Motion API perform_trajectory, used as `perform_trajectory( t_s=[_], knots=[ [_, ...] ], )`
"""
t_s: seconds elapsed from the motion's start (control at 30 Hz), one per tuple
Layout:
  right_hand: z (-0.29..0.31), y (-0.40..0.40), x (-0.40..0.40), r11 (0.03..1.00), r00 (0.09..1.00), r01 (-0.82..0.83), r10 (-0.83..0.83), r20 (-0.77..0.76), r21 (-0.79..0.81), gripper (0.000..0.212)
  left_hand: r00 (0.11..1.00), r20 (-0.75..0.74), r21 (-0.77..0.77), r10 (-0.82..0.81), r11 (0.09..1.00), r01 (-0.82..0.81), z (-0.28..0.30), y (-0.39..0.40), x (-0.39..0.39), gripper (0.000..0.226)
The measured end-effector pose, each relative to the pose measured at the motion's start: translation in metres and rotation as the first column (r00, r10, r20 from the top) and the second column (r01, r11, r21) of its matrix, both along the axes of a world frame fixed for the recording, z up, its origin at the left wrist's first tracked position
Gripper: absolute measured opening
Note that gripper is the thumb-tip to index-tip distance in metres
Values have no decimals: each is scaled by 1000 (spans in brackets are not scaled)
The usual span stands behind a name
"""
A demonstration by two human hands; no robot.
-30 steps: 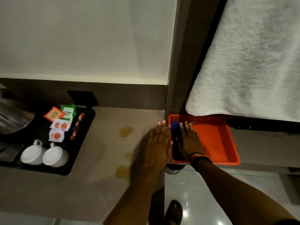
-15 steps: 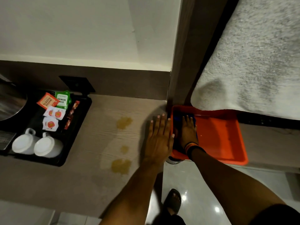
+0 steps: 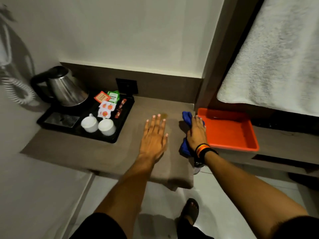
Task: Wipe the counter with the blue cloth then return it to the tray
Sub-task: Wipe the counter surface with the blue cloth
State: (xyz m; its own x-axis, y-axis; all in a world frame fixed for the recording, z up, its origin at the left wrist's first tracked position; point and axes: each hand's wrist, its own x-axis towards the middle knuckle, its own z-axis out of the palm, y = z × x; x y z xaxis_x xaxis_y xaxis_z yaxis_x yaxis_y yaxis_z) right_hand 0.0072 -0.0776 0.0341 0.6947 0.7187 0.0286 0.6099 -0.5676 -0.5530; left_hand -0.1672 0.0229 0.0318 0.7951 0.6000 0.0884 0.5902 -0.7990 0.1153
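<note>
The blue cloth lies on the right end of the brown counter, pressed under my right hand; blue folds show beyond the fingers and by the wrist. The orange tray sits just right of that hand, on a lower ledge, with nothing visible inside. My left hand rests flat on the counter with fingers spread, a little left of the cloth. A yellowish stain shows just past its fingertips.
A black tray at the counter's left holds a steel kettle, two white cups and several sachets. A white towel hangs at the upper right. My sandalled foot stands on the tiled floor below.
My right hand has brought the blue cloth out of the orange tray onto the counter's right end. The view has pulled back, and the kettle has come into sight.
</note>
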Motion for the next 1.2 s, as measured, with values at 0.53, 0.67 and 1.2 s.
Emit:
perform_trajectory(
  t_s=[0.53, 0.67, 1.2],
  knots=[
    [-95, 34, -111, 981, 993, -7, 29, 115, -192, 59, 985, 100, -171, 139, 978, -120, -103, 48, -113, 61],
    [-98, 81, -82, 983, 978, -117, 140, 155, -144, 55, 925, 255, -160, 282, 956, -247, -111, 64, -100, 61],
    [-92, 80, -74, 926, 927, -341, 359, 103, -163, 54, 957, 187, -170, 221, 967, -190, -113, 74, -99, 63]
  ],
)
